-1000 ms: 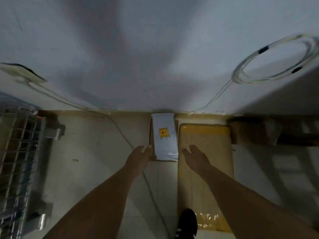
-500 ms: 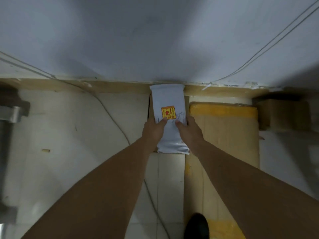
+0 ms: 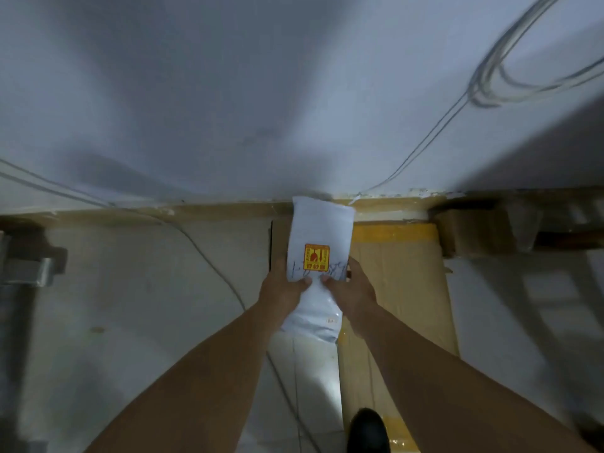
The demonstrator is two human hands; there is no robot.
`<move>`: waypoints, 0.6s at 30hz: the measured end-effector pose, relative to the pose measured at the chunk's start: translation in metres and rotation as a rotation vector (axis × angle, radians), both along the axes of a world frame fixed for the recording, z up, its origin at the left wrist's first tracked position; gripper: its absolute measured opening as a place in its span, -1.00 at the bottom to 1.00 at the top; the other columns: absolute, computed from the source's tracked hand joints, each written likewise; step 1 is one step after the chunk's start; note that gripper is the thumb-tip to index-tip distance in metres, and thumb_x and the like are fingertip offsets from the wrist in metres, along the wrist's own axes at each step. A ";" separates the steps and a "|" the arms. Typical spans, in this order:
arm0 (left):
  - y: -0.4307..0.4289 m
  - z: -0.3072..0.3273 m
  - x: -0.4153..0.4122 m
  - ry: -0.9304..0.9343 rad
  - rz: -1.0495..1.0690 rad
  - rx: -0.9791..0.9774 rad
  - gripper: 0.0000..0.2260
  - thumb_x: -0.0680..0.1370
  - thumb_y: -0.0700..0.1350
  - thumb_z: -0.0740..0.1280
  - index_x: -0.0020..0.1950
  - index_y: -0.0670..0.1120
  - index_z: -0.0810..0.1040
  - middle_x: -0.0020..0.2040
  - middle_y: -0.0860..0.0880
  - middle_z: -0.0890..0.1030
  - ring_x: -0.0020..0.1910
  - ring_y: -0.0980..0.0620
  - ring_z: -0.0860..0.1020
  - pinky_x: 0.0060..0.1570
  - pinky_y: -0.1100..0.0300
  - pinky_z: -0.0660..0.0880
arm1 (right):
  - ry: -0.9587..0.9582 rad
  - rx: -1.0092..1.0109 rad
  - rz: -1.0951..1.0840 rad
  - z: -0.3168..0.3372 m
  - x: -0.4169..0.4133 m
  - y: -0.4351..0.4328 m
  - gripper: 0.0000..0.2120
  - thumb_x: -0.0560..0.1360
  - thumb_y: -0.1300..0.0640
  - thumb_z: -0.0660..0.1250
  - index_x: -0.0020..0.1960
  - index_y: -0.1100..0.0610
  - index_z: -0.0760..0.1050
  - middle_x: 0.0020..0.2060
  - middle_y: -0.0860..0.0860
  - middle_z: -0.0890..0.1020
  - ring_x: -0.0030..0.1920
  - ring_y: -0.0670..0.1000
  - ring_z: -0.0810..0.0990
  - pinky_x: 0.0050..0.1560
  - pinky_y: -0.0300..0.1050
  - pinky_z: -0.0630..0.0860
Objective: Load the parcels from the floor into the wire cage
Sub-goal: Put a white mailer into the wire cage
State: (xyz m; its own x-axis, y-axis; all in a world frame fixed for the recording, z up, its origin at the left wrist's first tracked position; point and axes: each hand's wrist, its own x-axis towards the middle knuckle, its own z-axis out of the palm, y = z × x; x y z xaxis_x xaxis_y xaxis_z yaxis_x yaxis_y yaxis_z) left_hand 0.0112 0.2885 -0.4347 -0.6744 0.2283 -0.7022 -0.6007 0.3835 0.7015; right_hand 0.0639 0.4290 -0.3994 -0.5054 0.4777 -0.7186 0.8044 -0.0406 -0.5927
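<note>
A white plastic-wrapped parcel (image 3: 318, 230) with an orange-yellow sticker is held between both hands near the foot of the wall. My left hand (image 3: 281, 286) grips its left edge, thumb on top. My right hand (image 3: 354, 287) grips its right edge the same way. The parcel's near end sags below the hands. Beside it on the right, a long flat cardboard parcel (image 3: 405, 289) with yellow tape lies on the floor. Only a metal corner piece (image 3: 29, 271) shows at the far left, maybe part of the wire cage.
A white wall (image 3: 261, 93) rises just ahead with cables (image 3: 434, 132) running along it. A thin cable (image 3: 209, 256) crosses the pale tiled floor. A brown box (image 3: 474, 230) sits at the right by the wall. My dark shoe (image 3: 367, 431) is at the bottom.
My hands reached the white parcel, closed on its two sides and have lifted it a little off the floor; the view has tilted up slightly.
</note>
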 end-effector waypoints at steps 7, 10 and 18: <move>-0.004 0.219 -0.025 0.192 -0.221 0.131 -0.59 0.54 -0.32 0.44 0.33 -0.01 0.53 0.15 0.05 0.65 0.16 0.03 0.60 -0.03 0.38 0.51 | 0.165 0.105 -0.092 0.185 0.009 -0.008 -0.55 0.44 0.05 0.49 0.29 -0.12 0.49 0.04 -0.04 0.68 0.06 0.08 0.66 0.10 0.21 0.63; 0.011 0.326 -0.030 0.308 -0.299 0.192 -0.55 0.55 -0.32 0.40 0.39 0.01 0.51 0.20 0.09 0.67 0.19 0.05 0.62 0.12 0.26 0.55 | 0.248 0.177 -0.094 0.305 0.011 0.006 -0.55 0.44 0.12 0.47 0.30 -0.08 0.48 0.05 -0.03 0.68 0.10 0.10 0.65 0.17 0.20 0.60; 0.042 0.641 -0.025 0.610 -0.361 0.345 -0.51 0.57 -0.14 0.42 0.44 0.23 0.43 0.21 0.19 0.64 0.19 0.10 0.60 0.28 0.01 0.53 | 0.445 0.415 -0.114 0.635 0.031 0.026 -0.38 0.53 0.14 0.41 0.52 -0.12 0.28 0.11 0.02 0.56 0.16 0.13 0.58 0.18 0.11 0.59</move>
State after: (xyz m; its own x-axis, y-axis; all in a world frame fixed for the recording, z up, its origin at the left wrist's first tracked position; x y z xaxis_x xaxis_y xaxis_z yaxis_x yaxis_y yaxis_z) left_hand -0.0142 0.3302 0.2064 -0.7606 0.6440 -0.0821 0.0484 0.1824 0.9820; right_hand 0.0950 0.4551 0.2359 -0.6432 0.7410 -0.1930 0.4803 0.1940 -0.8554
